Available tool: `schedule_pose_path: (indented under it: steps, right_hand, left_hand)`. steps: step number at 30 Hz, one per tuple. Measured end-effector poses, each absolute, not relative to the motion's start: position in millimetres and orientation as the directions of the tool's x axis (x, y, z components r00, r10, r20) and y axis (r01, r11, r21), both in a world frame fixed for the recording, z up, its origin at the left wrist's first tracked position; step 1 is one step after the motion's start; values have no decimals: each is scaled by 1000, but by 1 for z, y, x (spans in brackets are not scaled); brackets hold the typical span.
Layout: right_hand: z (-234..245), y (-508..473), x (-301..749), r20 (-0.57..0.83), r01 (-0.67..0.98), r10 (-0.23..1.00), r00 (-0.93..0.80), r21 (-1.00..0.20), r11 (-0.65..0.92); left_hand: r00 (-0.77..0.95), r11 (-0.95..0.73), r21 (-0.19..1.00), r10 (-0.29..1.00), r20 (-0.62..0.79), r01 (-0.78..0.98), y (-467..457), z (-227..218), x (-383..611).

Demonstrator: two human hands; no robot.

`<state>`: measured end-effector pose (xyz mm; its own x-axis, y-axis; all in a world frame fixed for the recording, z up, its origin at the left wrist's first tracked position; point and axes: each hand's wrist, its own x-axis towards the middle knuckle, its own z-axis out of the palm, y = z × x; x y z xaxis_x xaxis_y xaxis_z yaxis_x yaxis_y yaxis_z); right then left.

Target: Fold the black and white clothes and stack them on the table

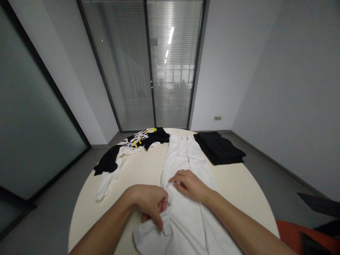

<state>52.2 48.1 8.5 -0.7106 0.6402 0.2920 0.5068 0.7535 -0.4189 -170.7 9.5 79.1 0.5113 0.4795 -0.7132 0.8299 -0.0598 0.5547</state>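
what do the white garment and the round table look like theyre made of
The white garment: probably soft, matte cotton or a blend; it bunches into loose folds by the left hand.
The round table: perhaps laminate, judging by its smooth, even cream top.

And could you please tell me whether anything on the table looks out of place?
The patterned clothing sprawls untidily along the left side of the table, unlike the neatly folded black stack at right. The white garment also looks bunched near the left hand.
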Motion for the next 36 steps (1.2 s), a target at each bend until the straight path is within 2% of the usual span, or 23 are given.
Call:
schedule_pose_path:
  steps: [2, 6, 8, 13, 17, 22, 27, 29, 31, 33, 36]
  right_hand:
    - [6, 49, 51, 294, 512, 641, -709, -410, 755]
    - [2, 51, 47, 302, 516, 636, -711, -390, 762]
    - [3, 51, 46, 304, 517, 637, -708, -392, 761]
    - [9, 50, 50, 315, 517, 658, -683, -428, 741]
    - [11, 51, 54, 315, 534, 670, -672, -421, 733]
    - [10, 53, 55, 327, 535, 670, -666, -417, 735]
    - [18, 52, 61, 343, 571, 706, -620, -421, 705]
    - [21, 53, 66, 312, 599, 723, -616, -410, 688]
    - [24, 55, 71, 268, 615, 724, -635, -393, 684]
    - [27, 56, 76, 249, 615, 716, -652, -379, 692]
    - [36, 47, 75, 267, 542, 645, -715, -371, 754]
  left_hand:
    - [559, -26, 602, 405, -723, 798, 5, 89, -169]
    - [741, 68, 751, 124, -660, 657, 0, 98, -166]
    - [797, 78, 802, 86, -597, 592, 3, 92, -166]
    - [791, -17, 837, 337, -511, 548, 19, 63, -169]
    - [757, -147, 770, 369, -540, 621, 21, 55, -169]
    - [774, -354, 703, 433, -462, 617, 11, 57, -159]
    - [798, -311, 778, 476, -369, 545, 9, 63, -153]
    - [768, -299, 777, 543, -338, 554, 13, 66, -156]
    - [674, -349, 696, 691, -260, 627, 19, 65, -161]
    - [541, -404, 573, 837, -82, 713, 28, 59, -167]
    - [457, -462, 465, 879, 132, 755, 41, 39, -171]
